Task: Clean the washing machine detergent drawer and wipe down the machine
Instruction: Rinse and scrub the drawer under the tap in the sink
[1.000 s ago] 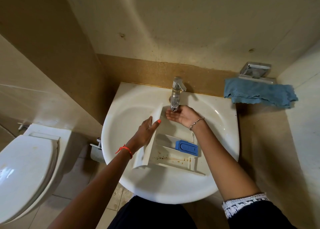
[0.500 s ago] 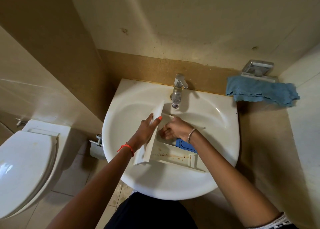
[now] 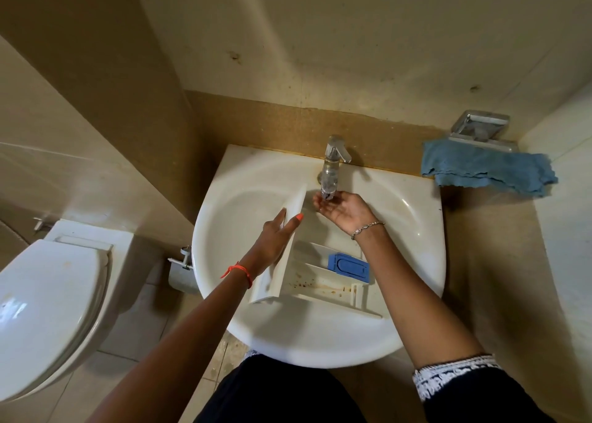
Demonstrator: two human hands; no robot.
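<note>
Drawer (image 3: pixel 323 286) front pinched in L hand (image 3: pixel 275 240) grip; R hand (image 3: pixel 342 209) spread, cupped under tap (image 3: pixel 330 169), its wrist hiding drawer's rear.

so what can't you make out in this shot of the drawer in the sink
All in the head view:
- Water flow: the right hand cupped under the tap hides any stream.
- Sink drain: covered by the detergent drawer.
- Drawer's back compartments: partly hidden by the right forearm.
- Drawer's front face: turned away, gripped by the left hand.
- Washing machine: outside the frame.
</note>
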